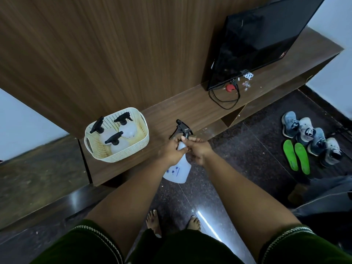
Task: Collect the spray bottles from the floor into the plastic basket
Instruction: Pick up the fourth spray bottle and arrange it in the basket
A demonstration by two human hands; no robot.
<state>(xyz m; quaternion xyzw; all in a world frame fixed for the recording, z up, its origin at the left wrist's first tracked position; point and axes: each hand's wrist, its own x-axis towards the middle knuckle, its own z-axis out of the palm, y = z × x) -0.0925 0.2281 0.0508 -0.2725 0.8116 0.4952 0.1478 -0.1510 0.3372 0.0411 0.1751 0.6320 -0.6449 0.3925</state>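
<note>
A translucent white spray bottle (180, 169) with a black trigger head is held in the air above the floor, just in front of the low wooden bench. My left hand (171, 151) and my right hand (198, 150) both grip its neck, below the trigger. To the left, a cream plastic basket (131, 149) stands on the bench. Three spray bottles (120, 144) with black heads stand inside it.
The wooden bench (190, 109) runs along a wood-panelled wall and carries a black TV (253, 40) with a looped cable (224, 100). Several shoes (312, 137) and two green insoles (296, 157) lie on the dark floor at right. My bare feet (154, 221) stand below.
</note>
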